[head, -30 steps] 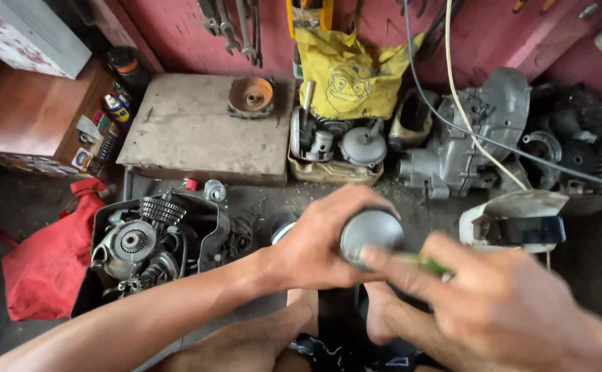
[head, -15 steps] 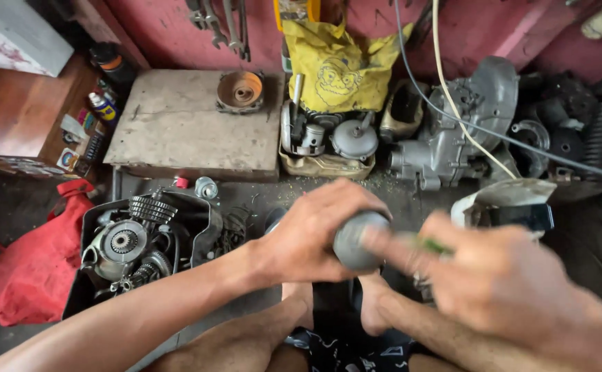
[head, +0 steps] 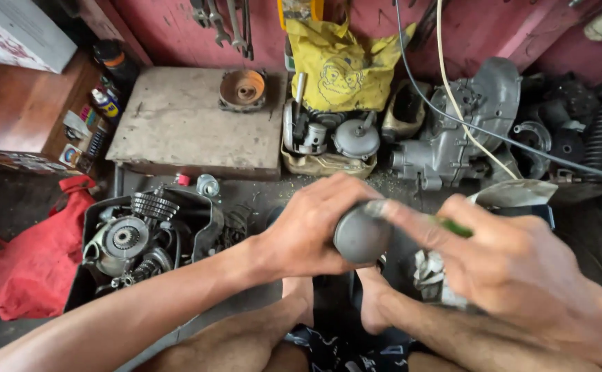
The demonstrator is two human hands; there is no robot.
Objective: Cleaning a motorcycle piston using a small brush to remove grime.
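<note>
L hand [head: 314, 231] & R hand [head: 521, 275]: both bare, no gloves, no rings, no watch or band at either wrist. Forearms bare up to the near edge of the frame, so no sleeve in sight. R hand looks blurred, esp. around the fingers [head: 411, 219]. L hand sharper: knuckles and tendons stand out, w/ dark grime in the creases. Fingernails short. Legs bare at knees and shins; feet [head: 301, 293] bare too, no shoes or socks. Near bottom centre, dark shorts [head: 335, 348] w/ small pale print; pattern too small to tell.
</note>
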